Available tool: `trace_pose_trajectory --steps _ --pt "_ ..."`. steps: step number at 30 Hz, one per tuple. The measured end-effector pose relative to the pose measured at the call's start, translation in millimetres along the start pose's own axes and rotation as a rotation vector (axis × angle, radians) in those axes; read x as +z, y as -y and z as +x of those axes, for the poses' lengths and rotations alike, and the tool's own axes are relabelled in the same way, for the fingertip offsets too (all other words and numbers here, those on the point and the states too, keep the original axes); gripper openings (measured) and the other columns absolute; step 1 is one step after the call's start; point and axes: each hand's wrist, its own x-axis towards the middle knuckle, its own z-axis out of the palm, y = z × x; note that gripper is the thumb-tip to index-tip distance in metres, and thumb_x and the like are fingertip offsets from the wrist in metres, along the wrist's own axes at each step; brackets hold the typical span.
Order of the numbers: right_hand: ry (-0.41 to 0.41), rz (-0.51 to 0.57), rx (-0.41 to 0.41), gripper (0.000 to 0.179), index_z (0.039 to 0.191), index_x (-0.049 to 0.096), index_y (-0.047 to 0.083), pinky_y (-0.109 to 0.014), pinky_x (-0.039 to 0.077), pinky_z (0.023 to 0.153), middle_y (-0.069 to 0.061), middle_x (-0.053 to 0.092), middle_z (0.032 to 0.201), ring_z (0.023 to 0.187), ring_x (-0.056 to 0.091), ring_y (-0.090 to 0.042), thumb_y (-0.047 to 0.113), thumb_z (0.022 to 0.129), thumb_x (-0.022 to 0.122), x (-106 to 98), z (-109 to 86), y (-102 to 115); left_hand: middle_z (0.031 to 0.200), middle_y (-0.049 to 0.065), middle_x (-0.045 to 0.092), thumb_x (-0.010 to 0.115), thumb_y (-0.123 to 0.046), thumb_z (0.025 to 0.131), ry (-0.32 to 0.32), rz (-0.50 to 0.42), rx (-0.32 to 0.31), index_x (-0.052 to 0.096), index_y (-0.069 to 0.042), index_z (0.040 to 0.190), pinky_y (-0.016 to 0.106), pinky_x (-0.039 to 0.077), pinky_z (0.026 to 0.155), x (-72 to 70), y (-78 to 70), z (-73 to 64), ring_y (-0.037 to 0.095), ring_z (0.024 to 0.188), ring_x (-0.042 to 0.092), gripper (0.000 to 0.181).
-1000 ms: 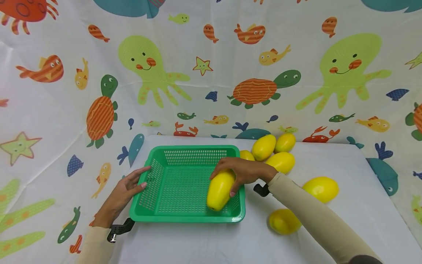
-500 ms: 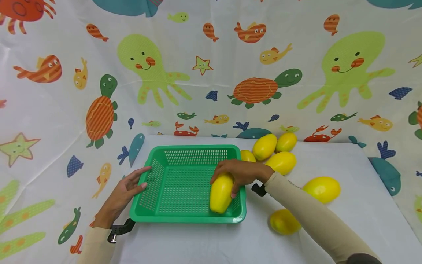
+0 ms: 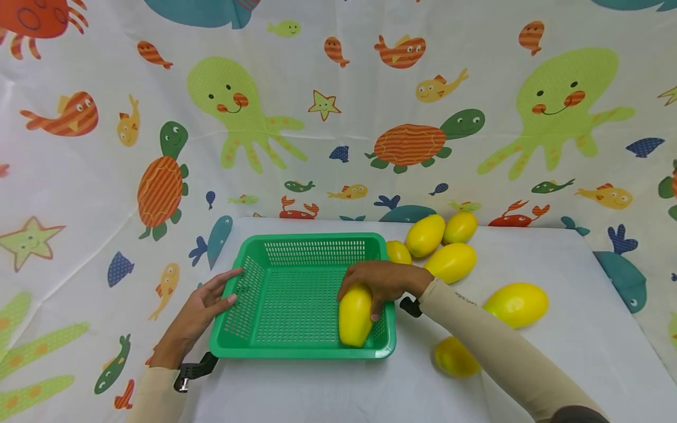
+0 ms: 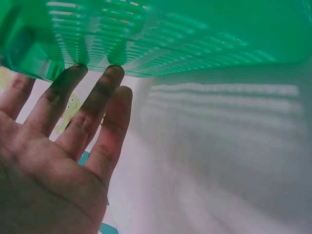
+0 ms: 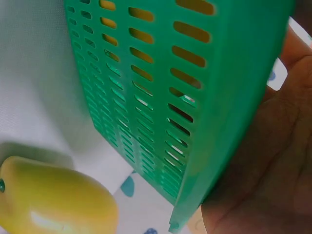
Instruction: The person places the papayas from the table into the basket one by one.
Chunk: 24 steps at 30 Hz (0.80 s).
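Right fingers: the right hand [image 3: 382, 281] curls over and grips a glossy yellow oblong fruit [image 3: 354, 320].
Left fingers: the left hand [image 3: 197, 310], loosely spread, touches the left side of a green perforated rectangular plastic basket [image 3: 301, 353].
Gripped fruit: inside the basket's right end.
Farther right: six similar yellow fruits [image 3: 517, 304] on the white surface [image 3: 587, 294].

Viewed forward and down from the head, a slotted green plastic basket [image 3: 301, 353] is also framed close-up, from opposite ends, in both wrist views.
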Motion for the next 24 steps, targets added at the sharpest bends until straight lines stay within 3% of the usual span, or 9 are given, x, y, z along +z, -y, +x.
trace_pose_trajectory --steps 14,24 --pt "-0.01 -0.067 0.002 0.057 0.135 0.072 0.034 -0.045 0.04 0.126 0.01 0.065 0.142 0.136 0.055 -0.018 0.026 0.082 0.093 -0.1 1.8 4.0 0.175 0.02 0.026 0.061 -0.02 0.11 0.006 -0.01 0.009 0.037 -0.02 0.166 0.013 0.052 0.1 1.5 -0.3 -0.9 -0.016 0.132 0.051 0.061" --pt "-0.069 0.066 -0.083 0.052 0.136 0.073 0.026 -0.048 0.041 0.125 0.01 0.065 0.141 0.138 0.054 -0.017 0.025 0.086 0.089 -2.4 -5.4 1.0 0.174 0.022 0.028 0.063 -0.023 0.109 -0.009 0.005 -0.023 0.038 -0.022 0.166 0.016 0.054 0.099 2.8 0.1 -1.2 -0.014 0.128 0.055 0.062"
